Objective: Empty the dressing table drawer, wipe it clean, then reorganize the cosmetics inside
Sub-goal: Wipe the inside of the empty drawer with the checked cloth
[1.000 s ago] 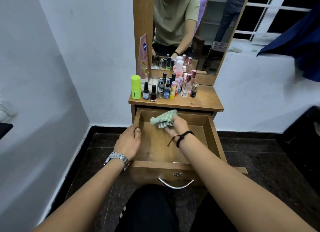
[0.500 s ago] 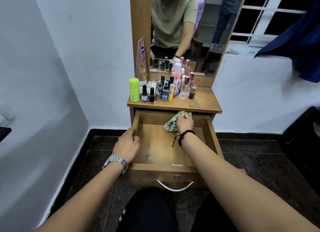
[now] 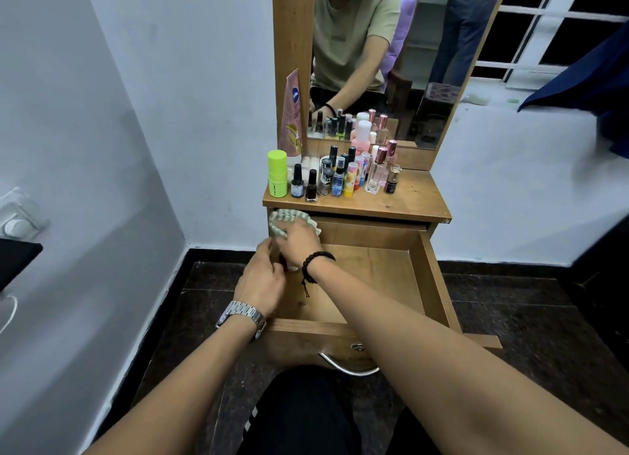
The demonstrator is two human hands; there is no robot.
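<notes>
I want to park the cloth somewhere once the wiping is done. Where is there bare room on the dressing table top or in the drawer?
The tabletop is bare on its right part, between the gold-capped bottle and the right edge, plus a thin front strip. Its left and back are crowded with bottles. The drawer floor is bare at middle and right; both hands and the cloth crowd its left rear corner.

I see a mirror (image 3: 391,59) on a white wall (image 3: 170,97), a dark floor (image 3: 531,305), and a blue cloth (image 3: 585,83) hanging up high.
</notes>
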